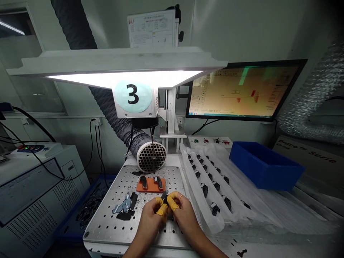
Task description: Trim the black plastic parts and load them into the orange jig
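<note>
My left hand (153, 214) and my right hand (180, 208) meet over the perforated metal plate (107, 229), yellow covers on their fingertips. Between them they pinch a small black part (164, 196), mostly hidden by the fingers. Just beyond, an orange fixture block (149, 187) carries two black parts, one plain (143, 182) and one patterned (158, 182). To the left of my hands lies a loose pile of grey-blue pieces (124, 205) and black scraps (125, 215).
White foam strips (200, 197) with several patterned black parts lie on the right, beside a blue bin (264, 165). A duct mouth (151, 157) sits behind the fixture under the marking head (135, 98). At lower left is a blue tray (70, 229) of dark parts.
</note>
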`<state>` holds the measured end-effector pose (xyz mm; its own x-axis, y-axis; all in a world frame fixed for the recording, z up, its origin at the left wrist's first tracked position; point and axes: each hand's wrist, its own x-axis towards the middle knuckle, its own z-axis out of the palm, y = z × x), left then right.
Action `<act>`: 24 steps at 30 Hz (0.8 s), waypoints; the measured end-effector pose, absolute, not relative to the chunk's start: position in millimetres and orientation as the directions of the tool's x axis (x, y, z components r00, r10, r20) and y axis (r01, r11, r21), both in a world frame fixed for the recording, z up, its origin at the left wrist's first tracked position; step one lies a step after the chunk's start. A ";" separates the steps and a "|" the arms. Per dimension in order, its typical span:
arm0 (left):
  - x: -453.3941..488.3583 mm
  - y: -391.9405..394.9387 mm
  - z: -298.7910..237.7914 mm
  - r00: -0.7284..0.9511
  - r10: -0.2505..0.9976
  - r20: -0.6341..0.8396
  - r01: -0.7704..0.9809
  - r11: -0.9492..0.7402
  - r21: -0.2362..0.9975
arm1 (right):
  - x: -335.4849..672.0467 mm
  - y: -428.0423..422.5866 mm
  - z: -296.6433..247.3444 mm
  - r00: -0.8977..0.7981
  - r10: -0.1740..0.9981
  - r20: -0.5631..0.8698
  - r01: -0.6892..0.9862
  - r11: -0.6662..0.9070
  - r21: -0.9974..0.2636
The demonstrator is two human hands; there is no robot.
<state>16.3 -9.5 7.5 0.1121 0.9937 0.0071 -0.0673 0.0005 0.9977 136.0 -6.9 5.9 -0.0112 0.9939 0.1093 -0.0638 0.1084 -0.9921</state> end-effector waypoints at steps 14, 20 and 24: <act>16.5 -10.1 8.1 0.121 0.993 -0.007 -0.080 0.016 0.997 | 135.8 -6.6 7.3 -0.012 0.994 0.112 -0.069 0.111 -0.991; 15.7 -10.5 8.6 0.113 0.994 -0.004 -0.059 0.010 0.998 | 136.4 -5.9 5.3 -0.018 0.993 0.113 -0.079 0.111 -0.991; 15.6 -11.2 9.6 0.114 0.993 0.013 -0.064 -0.005 0.998 | 136.3 -5.6 3.3 -0.017 0.993 0.120 -0.083 0.118 -0.990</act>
<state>15.6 -11.2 9.6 0.1139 0.9934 0.0128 -0.0642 -0.0055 0.9979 136.3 -5.6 3.3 -0.0172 0.9927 0.1195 -0.0827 0.1177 -0.9896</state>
